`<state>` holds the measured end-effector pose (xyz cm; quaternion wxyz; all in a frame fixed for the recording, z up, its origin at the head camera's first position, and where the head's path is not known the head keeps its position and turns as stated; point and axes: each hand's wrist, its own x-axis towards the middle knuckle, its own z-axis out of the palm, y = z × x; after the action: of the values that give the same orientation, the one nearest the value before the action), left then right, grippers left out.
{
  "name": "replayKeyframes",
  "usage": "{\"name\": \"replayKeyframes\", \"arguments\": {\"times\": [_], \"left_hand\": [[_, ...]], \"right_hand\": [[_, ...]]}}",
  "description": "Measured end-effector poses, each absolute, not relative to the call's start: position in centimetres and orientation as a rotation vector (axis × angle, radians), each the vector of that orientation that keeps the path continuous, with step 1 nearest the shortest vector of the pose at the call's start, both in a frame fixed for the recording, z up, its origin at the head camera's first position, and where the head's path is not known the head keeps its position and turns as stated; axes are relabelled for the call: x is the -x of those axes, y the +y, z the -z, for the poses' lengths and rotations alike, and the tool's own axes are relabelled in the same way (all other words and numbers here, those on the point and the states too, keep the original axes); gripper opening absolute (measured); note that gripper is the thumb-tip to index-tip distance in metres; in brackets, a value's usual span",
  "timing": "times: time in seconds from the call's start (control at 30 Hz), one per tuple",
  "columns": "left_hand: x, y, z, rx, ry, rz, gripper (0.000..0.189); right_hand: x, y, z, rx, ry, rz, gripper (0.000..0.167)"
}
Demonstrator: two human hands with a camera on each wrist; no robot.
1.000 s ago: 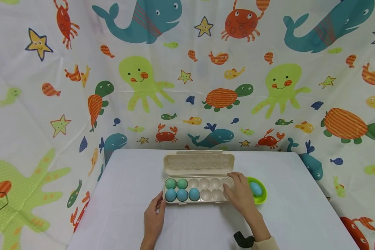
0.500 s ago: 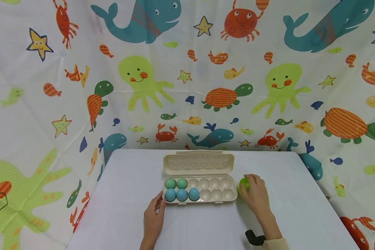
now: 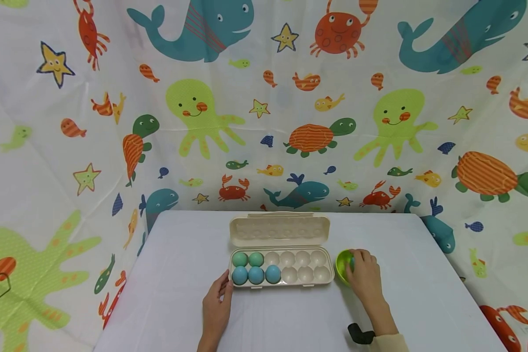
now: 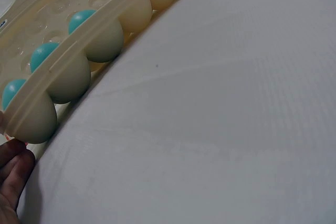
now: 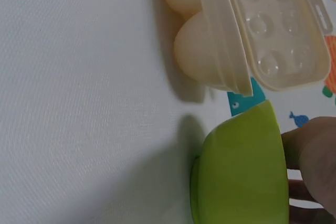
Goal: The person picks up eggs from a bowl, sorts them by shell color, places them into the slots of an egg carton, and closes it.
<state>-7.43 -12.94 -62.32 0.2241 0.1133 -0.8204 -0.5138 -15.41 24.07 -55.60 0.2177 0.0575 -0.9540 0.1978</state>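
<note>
A beige egg carton (image 3: 294, 282) lies with its lid raised at the back. Two green eggs (image 3: 256, 258) fill the left of its back row, and three blue eggs (image 3: 273, 274) sit in front. My left hand (image 3: 217, 304) grips the carton's left front corner, thumb at the rim and fingers lower down, as the left wrist view shows. My right hand (image 3: 366, 278) reaches into a lime-green bowl (image 3: 341, 268) right of the carton. Its fingers hold a blue egg (image 3: 352, 263), mostly hidden behind them. In the right wrist view, the bowl (image 5: 241, 171) hides the fingertips.
White cloth covers the table (image 3: 286, 322). The open carton lid (image 3: 279, 231) leans back toward a printed sea-animal curtain (image 3: 255, 146). A black curved piece (image 3: 361, 334) is at the right wrist.
My right hand has moved from the carton's right end over to the bowl and onto the blue egg in it. The left hand and the carton stay in place.
</note>
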Motion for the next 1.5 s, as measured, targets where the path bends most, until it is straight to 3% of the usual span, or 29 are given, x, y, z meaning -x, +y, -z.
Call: {"name": "replayKeyframes", "arguments": {"times": [0.53,0.93,1.5], "left_hand": [[7.5,-13.0,62.3,-0.304,-2.255,1.434,0.035],[7.5,-13.1,62.4,-0.311,-2.261,1.439,0.034],[7.5,-13.0,62.2,-0.320,-2.280,1.451,0.035]], "right_hand": [[15.5,24.4,56.1,-0.145,-2.733,-0.582,0.029],[15.7,24.8,54.6,0.018,-2.983,-0.681,0.045],[15.7,24.8,54.4,0.023,-2.993,-0.706,0.045]]}}
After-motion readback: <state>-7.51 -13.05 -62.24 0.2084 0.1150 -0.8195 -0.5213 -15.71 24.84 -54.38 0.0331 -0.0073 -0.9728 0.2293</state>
